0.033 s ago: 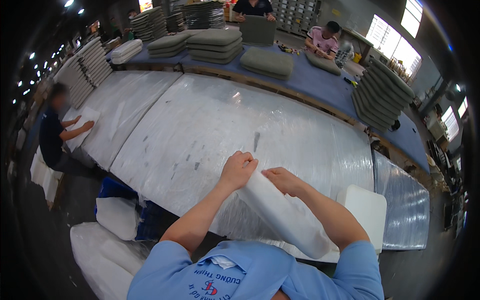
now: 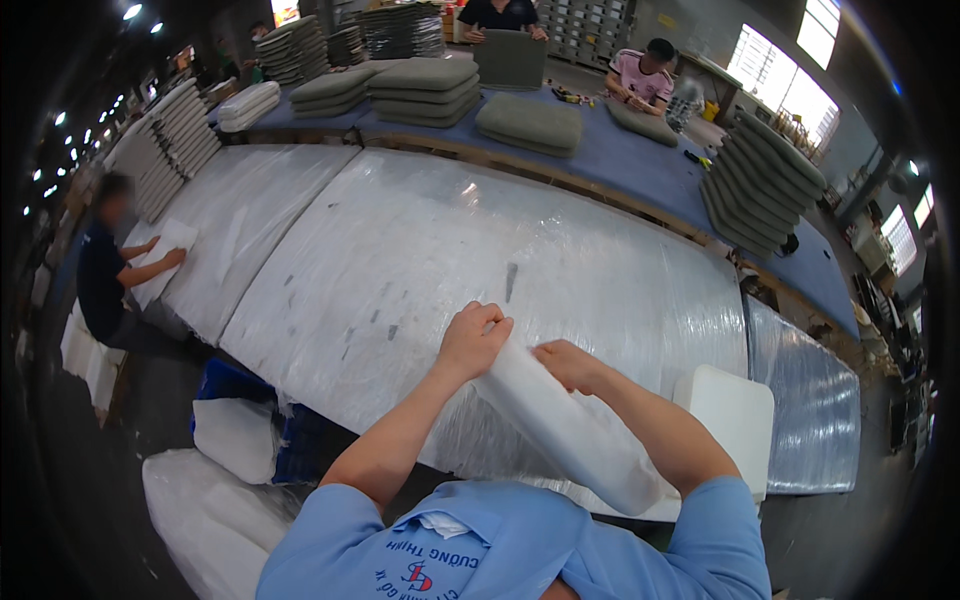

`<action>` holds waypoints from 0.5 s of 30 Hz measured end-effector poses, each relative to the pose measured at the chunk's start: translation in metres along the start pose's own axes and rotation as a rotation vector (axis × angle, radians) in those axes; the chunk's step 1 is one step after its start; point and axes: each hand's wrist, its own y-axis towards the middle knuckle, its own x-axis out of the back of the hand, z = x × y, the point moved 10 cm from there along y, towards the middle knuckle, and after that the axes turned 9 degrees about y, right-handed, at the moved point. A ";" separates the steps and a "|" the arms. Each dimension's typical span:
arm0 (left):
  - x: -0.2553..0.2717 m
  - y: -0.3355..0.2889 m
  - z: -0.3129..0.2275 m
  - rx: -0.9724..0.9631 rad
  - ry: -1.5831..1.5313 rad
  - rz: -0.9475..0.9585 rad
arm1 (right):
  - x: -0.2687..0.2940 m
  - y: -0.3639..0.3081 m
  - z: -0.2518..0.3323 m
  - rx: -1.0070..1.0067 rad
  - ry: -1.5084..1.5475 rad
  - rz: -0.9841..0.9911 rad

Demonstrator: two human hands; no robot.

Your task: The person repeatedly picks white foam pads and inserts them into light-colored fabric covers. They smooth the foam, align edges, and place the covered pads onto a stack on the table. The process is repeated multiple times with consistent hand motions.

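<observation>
A white foam cushion in a thin, translucent white cover [image 2: 565, 425] stands tilted on its edge in front of my chest, over the near side of the table. My left hand [image 2: 472, 343] is closed, gripping the far upper corner of the cover. Just to its right, my right hand [image 2: 568, 366] is curled closed at the cover's edge, its fingertips pinched together; the bit of material between them is hardly visible. Beside my right forearm lies a bare white foam pad [image 2: 735, 405] with rounded corners.
Clear film wraps the wide table [image 2: 400, 230]. A blue bin [image 2: 222, 380] and a bulky white bag [image 2: 210, 510] sit at my lower left. Beyond, a blue-topped bench [image 2: 640, 190] bears grey-green cushion stacks [image 2: 765, 185]. One person [image 2: 110, 270] works at left, others at the far bench.
My right hand has shifted slightly right and down from my left hand. The left hand keeps its grip on the cover's corner, and the cushion has hardly moved.
</observation>
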 end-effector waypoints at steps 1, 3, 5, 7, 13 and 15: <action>-0.002 0.000 -0.006 -0.005 -0.007 0.003 | 0.011 0.002 -0.026 -0.045 -0.017 -0.034; -0.003 -0.001 -0.008 0.009 -0.011 -0.002 | 0.031 -0.002 -0.050 -0.062 0.028 -0.080; 0.021 -0.013 -0.031 -0.178 0.269 -0.264 | 0.044 -0.008 -0.053 -0.007 0.148 -0.107; 0.024 -0.037 -0.068 -0.371 0.425 -0.392 | 0.063 -0.029 -0.053 0.102 0.210 -0.139; -0.048 -0.121 -0.125 -0.652 0.330 0.027 | 0.061 -0.087 -0.034 0.334 0.216 -0.070; -0.051 -0.119 -0.126 -0.665 0.345 -0.007 | 0.043 -0.096 -0.028 0.414 0.063 -0.064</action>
